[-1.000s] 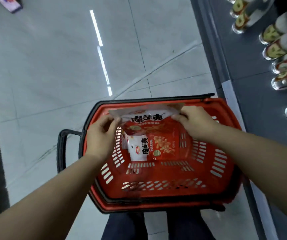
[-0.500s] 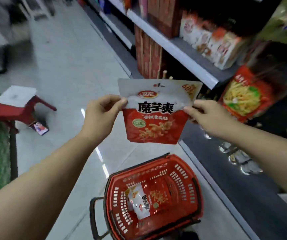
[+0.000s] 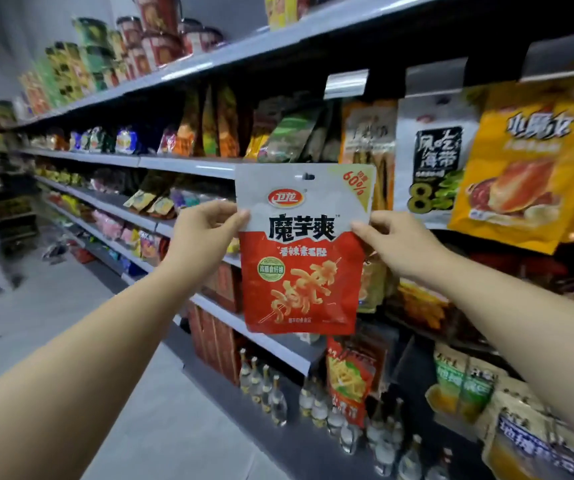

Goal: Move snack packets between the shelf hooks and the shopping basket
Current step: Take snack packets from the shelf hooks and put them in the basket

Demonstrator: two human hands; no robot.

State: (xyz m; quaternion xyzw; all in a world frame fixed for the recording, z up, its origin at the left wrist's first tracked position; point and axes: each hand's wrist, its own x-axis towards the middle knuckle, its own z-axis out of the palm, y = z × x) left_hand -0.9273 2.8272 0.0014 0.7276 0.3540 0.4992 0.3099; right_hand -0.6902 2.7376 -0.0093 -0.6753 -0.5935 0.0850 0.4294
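1. Before the shelf front, the left hand [image 3: 205, 230] pinches the snack packet [image 3: 302, 249] at its left edge.
2. That packet, a glossy, flat, floppy film pouch, looks light; its hang hole [image 3: 305, 176] sits at the top edge.
3. At the packet's right edge, the right hand [image 3: 405, 242] pinches too; gripping both sides probably keeps it flat.

Just the one head cam here, looking forward and level-ish along the aisle, angled right at the shelf [image 3: 188, 167], close enough that both forearms fill the lower frame.
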